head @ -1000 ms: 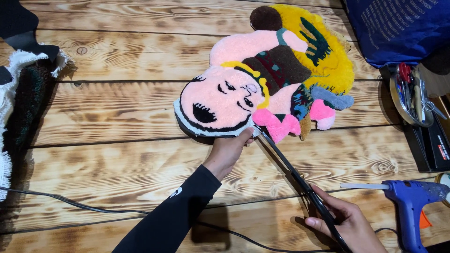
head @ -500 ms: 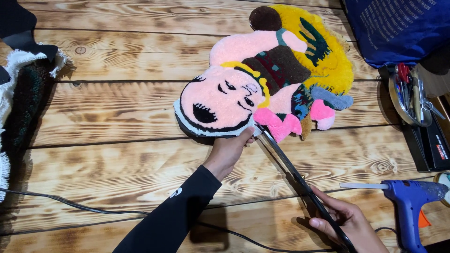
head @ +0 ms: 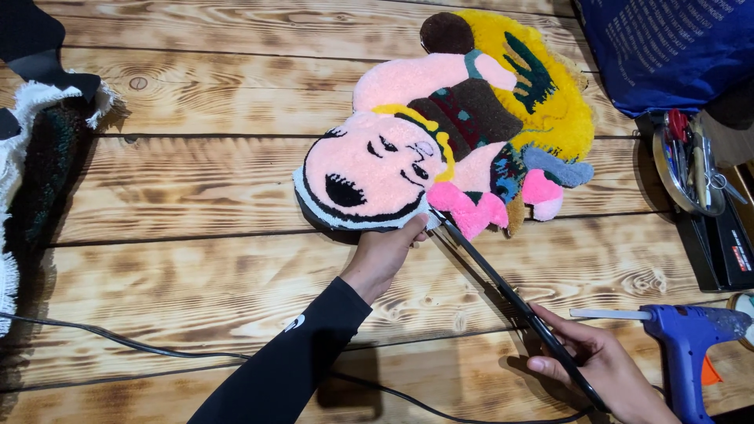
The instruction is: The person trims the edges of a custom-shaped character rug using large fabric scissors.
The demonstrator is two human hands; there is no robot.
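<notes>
I see the wooden table [head: 157, 188] filling the view, burnt-grain planks, dark seams between boards. Biggest thing on it is the tufted rug [head: 440, 133], a pink cartoon face with yellow, brown and teal patches, lying flat at upper centre. Blue bag [head: 667, 47] sits top right; fringed rug piece [head: 31, 180] hangs over the left edge. Blue glue gun [head: 691, 338] lies lower right, near my right hand but apart from it. Round tin of tools [head: 691, 165] rests on a black box at the right edge. Black cable [head: 118, 339] runs across the bottom planks.

My left hand [head: 385, 251], black sleeve, is clamped on the rug's lower edge under the face, thumb on top. My right hand [head: 601, 365] is closed around the handles of the long black scissors [head: 510, 298]; the tips touch the rug edge just beside my left fingertips. Blades look nearly together, hard to tell.

Risk, as I judge it: tips that near my left fingers could nick them if the rug slips; a cut angled inward would bite into the white border pile; the cable could snag my sleeve
</notes>
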